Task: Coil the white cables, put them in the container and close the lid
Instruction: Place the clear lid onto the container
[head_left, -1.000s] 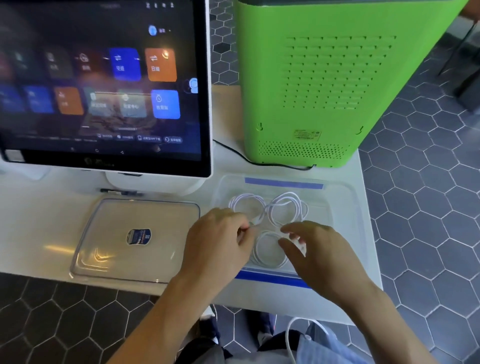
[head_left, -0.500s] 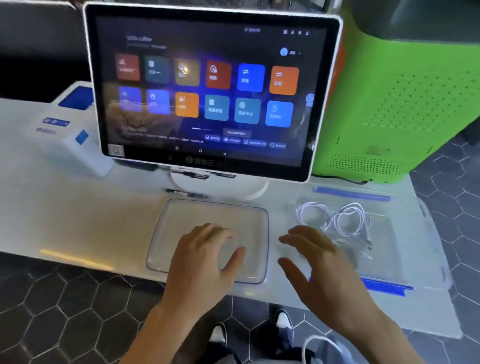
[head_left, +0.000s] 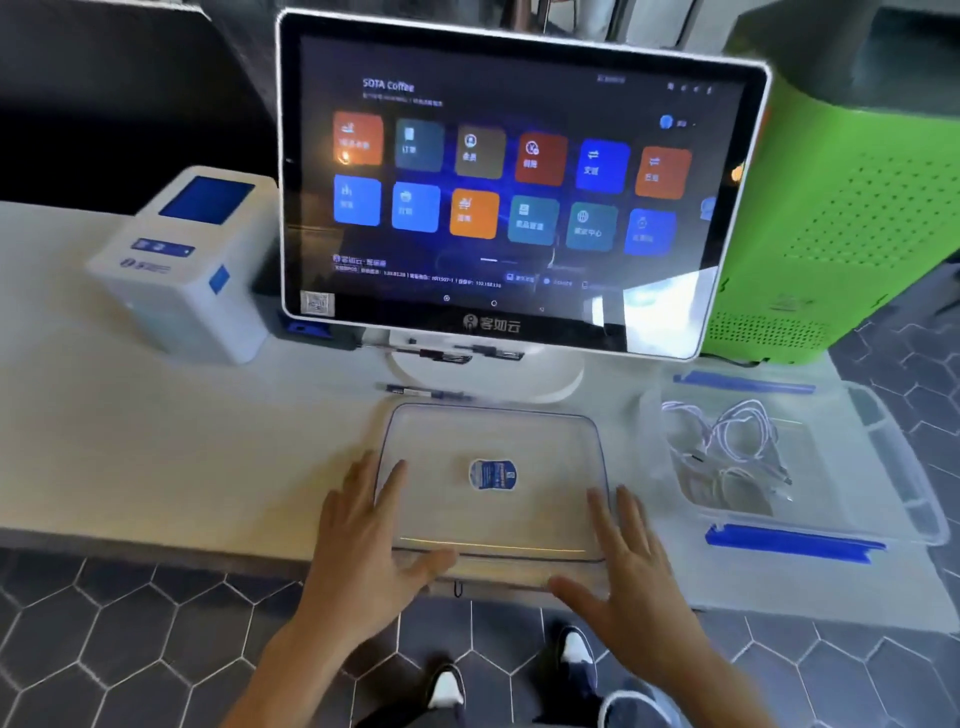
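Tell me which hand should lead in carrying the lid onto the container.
Probably the right hand: it flanks the clear lid on the edge nearest the container, which holds the white cables. The left hand sits at the far edge and is better placed to steady it.

Lid (head_left: 493, 519) left of container (head_left: 893, 457), cables (head_left: 737, 431) inside.

A white-framed touchscreen terminal (head_left: 519, 187) showing coloured app tiles stood on the white counter (head_left: 156, 441). A small white box-shaped device with a blue screen (head_left: 182, 260) sat left of it, and a bright green perforated plastic machine (head_left: 841, 218) stood to its right. Below the counter edge lay a dark hexagon-tiled floor (head_left: 104, 634).
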